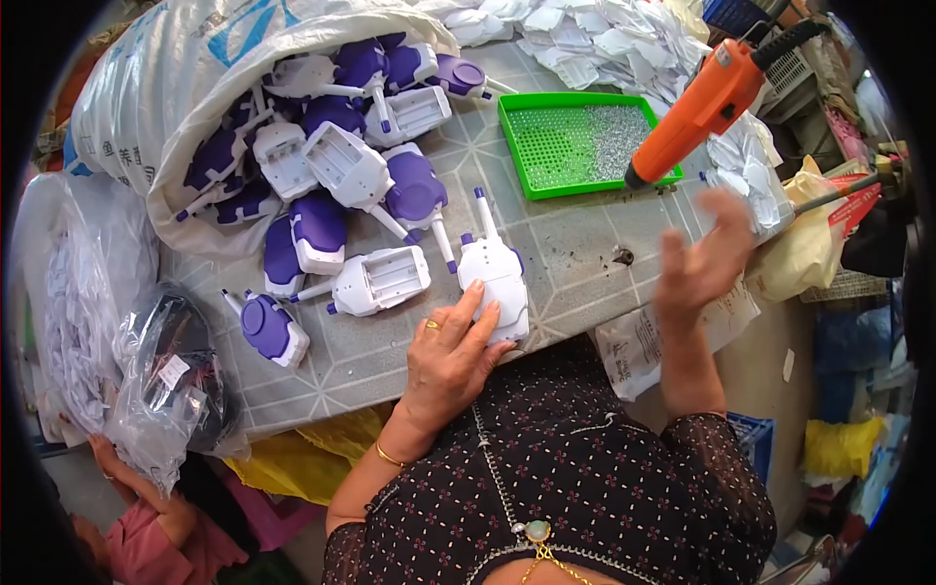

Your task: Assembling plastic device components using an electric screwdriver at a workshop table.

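Observation:
My left hand (445,359) holds a white plastic housing (499,304) flat on the table, fingertips on its face and thumb at its near edge. The housing has a thin stem with a purple tip pointing away from me, and purple shows at its sides. My right hand (700,261) is raised at the table's right edge, blurred by motion, with its fingers apart and nothing visible in it. Beyond that hand, an orange electric screwdriver (697,117) hangs tilted, its dark tip over the near right corner of a green tray (509,146) with small metal screws.
Several purple-and-white units (356,166) spill from a large white sack (107,107); some lie with open battery bays. Thin white pieces (585,39) are heaped at the back. Clear plastic bags (73,283) stand at left, near another person's hand (112,458).

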Available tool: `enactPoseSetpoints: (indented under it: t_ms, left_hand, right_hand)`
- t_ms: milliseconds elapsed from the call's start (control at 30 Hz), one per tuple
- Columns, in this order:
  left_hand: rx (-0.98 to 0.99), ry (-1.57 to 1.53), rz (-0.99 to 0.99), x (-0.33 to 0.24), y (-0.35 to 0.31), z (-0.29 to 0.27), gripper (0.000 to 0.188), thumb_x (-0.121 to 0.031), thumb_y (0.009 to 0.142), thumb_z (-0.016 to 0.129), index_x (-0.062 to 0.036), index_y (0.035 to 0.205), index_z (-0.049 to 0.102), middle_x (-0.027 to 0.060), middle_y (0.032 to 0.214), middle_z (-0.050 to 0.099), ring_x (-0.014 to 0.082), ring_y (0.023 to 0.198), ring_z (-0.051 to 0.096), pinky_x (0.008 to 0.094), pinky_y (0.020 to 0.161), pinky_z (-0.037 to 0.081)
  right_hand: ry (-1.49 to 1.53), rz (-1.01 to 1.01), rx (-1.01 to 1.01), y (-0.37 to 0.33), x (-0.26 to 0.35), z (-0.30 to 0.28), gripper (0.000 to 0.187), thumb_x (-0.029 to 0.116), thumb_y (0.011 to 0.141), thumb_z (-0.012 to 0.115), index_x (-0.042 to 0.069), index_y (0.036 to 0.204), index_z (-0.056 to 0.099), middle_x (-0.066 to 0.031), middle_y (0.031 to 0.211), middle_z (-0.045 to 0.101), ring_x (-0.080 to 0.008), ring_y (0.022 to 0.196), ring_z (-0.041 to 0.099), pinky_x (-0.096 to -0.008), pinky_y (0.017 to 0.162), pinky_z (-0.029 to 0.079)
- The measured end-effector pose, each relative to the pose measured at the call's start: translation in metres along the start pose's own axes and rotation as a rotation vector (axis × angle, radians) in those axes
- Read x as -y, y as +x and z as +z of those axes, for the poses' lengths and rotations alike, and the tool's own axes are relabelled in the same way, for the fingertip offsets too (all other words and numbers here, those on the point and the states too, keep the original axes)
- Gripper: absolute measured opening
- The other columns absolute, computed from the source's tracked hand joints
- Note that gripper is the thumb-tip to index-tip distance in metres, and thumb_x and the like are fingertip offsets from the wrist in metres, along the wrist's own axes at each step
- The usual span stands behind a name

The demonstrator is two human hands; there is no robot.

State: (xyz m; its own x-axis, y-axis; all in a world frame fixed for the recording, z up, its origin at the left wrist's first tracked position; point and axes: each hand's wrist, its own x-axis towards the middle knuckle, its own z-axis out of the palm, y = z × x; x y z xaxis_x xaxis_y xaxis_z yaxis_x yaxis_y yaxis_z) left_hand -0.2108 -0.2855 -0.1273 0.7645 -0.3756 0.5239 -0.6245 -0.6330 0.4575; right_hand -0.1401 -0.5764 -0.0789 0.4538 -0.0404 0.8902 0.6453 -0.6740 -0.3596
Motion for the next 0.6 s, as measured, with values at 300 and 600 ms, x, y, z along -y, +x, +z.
enactPoseSetpoints:
  t_ms: [300, 600]
  left_hand:
    - [0.058, 0.011, -0.001, 0.0, 0.002, 0.001, 0.061, -0.016, 0.072, 0.085, -0.0047, 0.129, 0.066, 0.0172, 0.146, 0.056, 0.0273, 0.102, 0.064, 0.0374, 0.081, 0.051]
    - [0.089, 0.009, -0.014, 0.004, 0.004, 0.001, 0.064, -0.013, 0.071, 0.085, -0.0045, 0.131, 0.065, 0.0174, 0.147, 0.056, 0.0268, 0.099, 0.064, 0.0376, 0.081, 0.051]
  right_hand:
    - [0.65, 0.595, 0.129, 0.097, -0.058, 0.053, 0.036, 0.009, 0.091, 0.07, -0.003, 0.122, 0.055, -0.0066, 0.094, 0.066, -0.0116, 0.077, 0.063, -0.0277, 0.071, 0.052]
    - [0.757, 0.678, 0.182, 0.101, -0.021, 0.103, 0.013, 0.008, 0.091, 0.07, 0.0, 0.099, 0.063, -0.0036, 0.067, 0.06, -0.0131, 0.06, 0.06, -0.0311, 0.064, 0.053]
